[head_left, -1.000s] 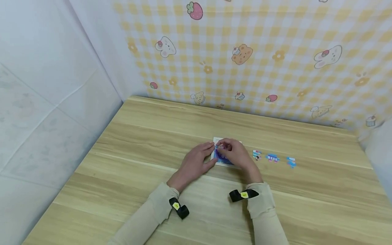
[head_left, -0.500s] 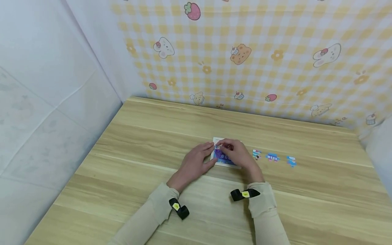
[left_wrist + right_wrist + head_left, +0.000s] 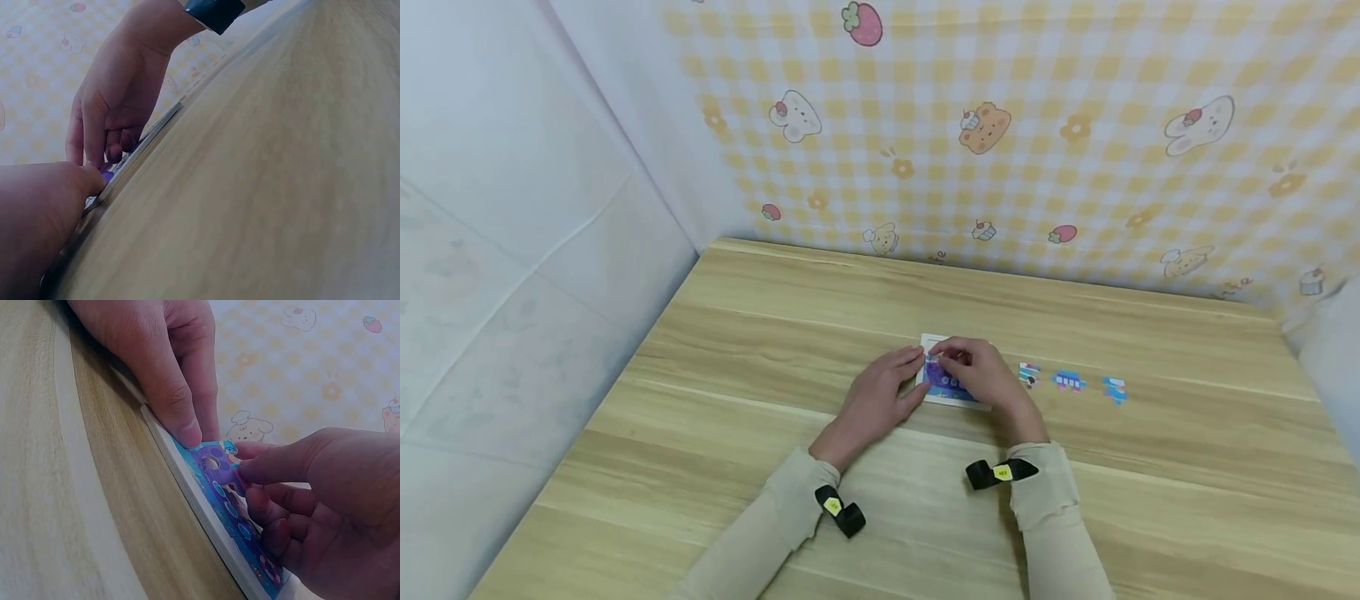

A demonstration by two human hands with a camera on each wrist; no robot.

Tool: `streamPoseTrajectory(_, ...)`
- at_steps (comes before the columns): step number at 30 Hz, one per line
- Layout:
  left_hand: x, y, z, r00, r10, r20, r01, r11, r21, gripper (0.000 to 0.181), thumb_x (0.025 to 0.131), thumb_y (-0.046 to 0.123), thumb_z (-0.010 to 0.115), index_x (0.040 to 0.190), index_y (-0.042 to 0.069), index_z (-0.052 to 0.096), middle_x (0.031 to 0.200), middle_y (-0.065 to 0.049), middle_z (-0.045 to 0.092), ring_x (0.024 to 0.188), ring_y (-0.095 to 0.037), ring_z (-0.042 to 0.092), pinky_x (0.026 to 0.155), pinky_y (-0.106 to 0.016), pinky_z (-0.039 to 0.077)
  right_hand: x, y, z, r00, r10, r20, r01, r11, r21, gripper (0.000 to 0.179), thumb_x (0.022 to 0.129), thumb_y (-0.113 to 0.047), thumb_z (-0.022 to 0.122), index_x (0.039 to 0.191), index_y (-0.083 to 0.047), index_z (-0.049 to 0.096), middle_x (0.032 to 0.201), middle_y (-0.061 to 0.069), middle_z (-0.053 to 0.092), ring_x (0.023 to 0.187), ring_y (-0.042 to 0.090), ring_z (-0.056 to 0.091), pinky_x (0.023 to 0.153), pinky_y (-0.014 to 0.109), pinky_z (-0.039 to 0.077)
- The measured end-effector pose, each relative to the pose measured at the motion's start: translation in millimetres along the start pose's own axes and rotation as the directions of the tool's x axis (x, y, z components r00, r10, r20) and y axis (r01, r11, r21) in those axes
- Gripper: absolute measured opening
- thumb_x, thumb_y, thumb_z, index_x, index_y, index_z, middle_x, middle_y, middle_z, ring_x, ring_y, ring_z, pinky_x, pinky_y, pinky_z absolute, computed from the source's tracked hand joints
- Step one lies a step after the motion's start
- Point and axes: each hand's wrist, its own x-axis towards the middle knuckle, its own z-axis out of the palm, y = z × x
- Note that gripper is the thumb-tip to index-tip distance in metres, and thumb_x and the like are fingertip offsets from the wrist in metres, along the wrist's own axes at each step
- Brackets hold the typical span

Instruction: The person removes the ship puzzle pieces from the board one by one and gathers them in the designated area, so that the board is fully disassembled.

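Note:
A small jigsaw board (image 3: pixel 933 340) with a white rim and a purple-and-blue picture lies on the table in the head view. My left hand (image 3: pixel 880 393) rests along its left side, fingers fairly straight, thumb pressing near the lower left corner. Over the board's upper part, my right hand (image 3: pixel 987 377) pinches a purple jigsaw piece (image 3: pixel 217 464) between thumb and fingers. In the right wrist view this piece lies at the left end of the picture, close to the left thumb. Whether it sits flat cannot be told. The right hand hides the board's upper right part.
To the right of the board, three loose jigsaw pieces lie in a row: a striped one (image 3: pixel 1029 375), a blue-and-purple one (image 3: pixel 1068 381) and a blue-and-white one (image 3: pixel 1115 389). A yellow checked cloth (image 3: pixel 1037 183) hangs behind the wooden table (image 3: pixel 760 333).
My right thumb has shifted slightly right and up, uncovering more of the purple picture. The left hand stays on the board's edge. The head view has tilted a little.

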Motion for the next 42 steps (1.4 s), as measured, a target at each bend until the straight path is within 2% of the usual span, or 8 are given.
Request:
streamPoseTrajectory(14,2.7,2.5,-1.9,1.000,-0.026,0.010,0.026,0.999,-0.019,0.053,0.104,0.037,0.062,0.145,0.004,0.057,0.156,-0.003,0.051,0.147,-0.022,0.044,0.124,-0.037,0.031,1.4,2.9,-1.5,1.000,0.003,-0.031,-0.002,0.999,0.044,0.019,0.102,-0.003,0.063,0.116,-0.003,0.075,0.082,0.008,0.063,0.069,0.018,0.051,0.061,0.027,0.043)
streamPoseTrajectory(21,3.0,3.3,-3.6,1.000,-0.019,0.012,0.019,1.000,-0.012,0.053,0.105,0.037,0.061,0.146,0.004,0.056,0.156,-0.004,0.050,0.147,-0.022,0.043,0.124,-0.037,0.031,-1.1,-4.4,-5.8,0.997,0.008,-0.077,-0.004,0.999,0.048,0.018,0.101,-0.007,0.066,0.116,-0.003,0.075,0.098,0.010,0.072,0.072,0.018,0.056,0.064,0.025,0.048)
streamPoseTrajectory(25,1.1,2.1,-4.9,1.000,-0.016,0.013,0.016,1.000,-0.010,0.053,0.105,0.037,0.061,0.146,0.004,0.056,0.156,-0.005,0.050,0.147,-0.023,0.044,0.124,-0.037,0.031,-4.7,-11.1,-9.4,0.994,0.009,-0.105,-0.004,0.999,0.048,0.018,0.101,-0.010,0.068,0.117,-0.004,0.075,0.098,0.010,0.072,0.072,0.019,0.058,0.063,0.024,0.048)
streamPoseTrajectory(31,-0.3,1.5,-3.9,1.000,-0.022,0.017,0.022,1.000,-0.014,0.054,0.105,0.037,0.061,0.146,0.004,0.056,0.157,-0.004,0.050,0.148,-0.022,0.042,0.124,-0.037,0.030,-20.0,-11.3,-26.3,0.989,0.031,-0.148,-0.031,1.000,0.003,0.019,0.101,-0.013,0.069,0.116,-0.004,0.077,0.096,0.008,0.073,0.073,0.020,0.056,0.062,0.025,0.048)
streamPoseTrajectory(38,-1.4,1.0,-3.3,1.000,-0.019,0.023,0.019,1.000,-0.018,0.054,0.105,0.038,0.061,0.147,0.004,0.055,0.157,-0.004,0.049,0.148,-0.023,0.041,0.124,-0.038,0.029,-51.4,-1.0,-58.1,0.981,0.061,-0.182,-0.072,0.996,-0.051,0.021,0.103,-0.016,0.067,0.117,-0.003,0.077,0.105,0.012,0.075,0.084,0.028,0.066,0.065,0.025,0.054)
streamPoseTrajectory(42,-2.4,1.5,-3.1,1.000,-0.015,0.015,0.015,1.000,-0.019,0.055,0.105,0.039,0.061,0.147,0.004,0.056,0.157,-0.004,0.049,0.148,-0.023,0.042,0.124,-0.038,0.030,-68.2,6.4,-72.7,0.976,0.073,-0.206,-0.096,0.990,-0.102,0.020,0.102,-0.016,0.067,0.114,-0.003,0.078,0.103,0.011,0.076,0.082,0.024,0.063,0.064,0.025,0.053)
